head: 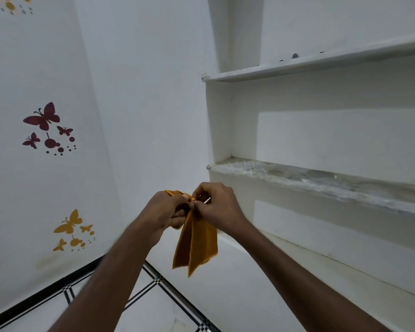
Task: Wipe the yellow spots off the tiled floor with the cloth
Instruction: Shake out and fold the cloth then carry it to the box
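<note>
An orange-yellow cloth [197, 245] hangs in the air in front of me, folded in long pleats. My left hand [164, 210] and my right hand [217, 203] both pinch its top edge, close together at chest height. The white tiled floor [153, 307] with black checkered border lines shows at the bottom, below my forearms. No yellow spots on the floor are in view.
A white wall [46, 176] with maroon and yellow butterfly stickers stands at the left. Built-in white shelves [321, 183] fill the right; the lower shelf carries dusty clear plastic. A corner wall lies straight ahead.
</note>
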`<state>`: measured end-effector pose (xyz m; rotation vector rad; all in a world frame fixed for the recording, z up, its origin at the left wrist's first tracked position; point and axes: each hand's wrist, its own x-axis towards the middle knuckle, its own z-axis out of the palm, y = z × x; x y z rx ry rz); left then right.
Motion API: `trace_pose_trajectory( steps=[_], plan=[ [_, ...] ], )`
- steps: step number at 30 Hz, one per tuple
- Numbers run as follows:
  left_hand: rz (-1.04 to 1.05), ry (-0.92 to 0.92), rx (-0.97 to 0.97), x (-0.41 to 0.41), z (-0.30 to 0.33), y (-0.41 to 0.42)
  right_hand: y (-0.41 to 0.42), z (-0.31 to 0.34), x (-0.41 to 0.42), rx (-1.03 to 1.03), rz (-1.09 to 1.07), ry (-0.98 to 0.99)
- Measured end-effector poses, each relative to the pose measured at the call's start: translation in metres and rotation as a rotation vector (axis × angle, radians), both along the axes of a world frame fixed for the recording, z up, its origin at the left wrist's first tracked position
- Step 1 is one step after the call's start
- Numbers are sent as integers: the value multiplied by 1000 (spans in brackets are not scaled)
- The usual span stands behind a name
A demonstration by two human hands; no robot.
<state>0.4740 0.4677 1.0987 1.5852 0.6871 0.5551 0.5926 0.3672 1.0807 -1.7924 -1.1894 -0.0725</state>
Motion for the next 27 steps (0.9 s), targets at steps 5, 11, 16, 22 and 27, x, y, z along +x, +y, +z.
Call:
trace_pose_trajectory(
  steps=[5,11,16,22,27],
  plan=[
    [34,-32,74,-8,0,1,-4,7,1,39,108,352],
    [75,-41,68,-19,10,17,0,22,-16,35,133,605],
    [-54,-43,152,-31,13,34,16,30,-32,86,83,629],
    [0,-109,173,-40,8,53,29,32,-47,101,43,736],
    [59,-129,165,-40,5,62,40,30,-54,164,41,689]
  ],
)
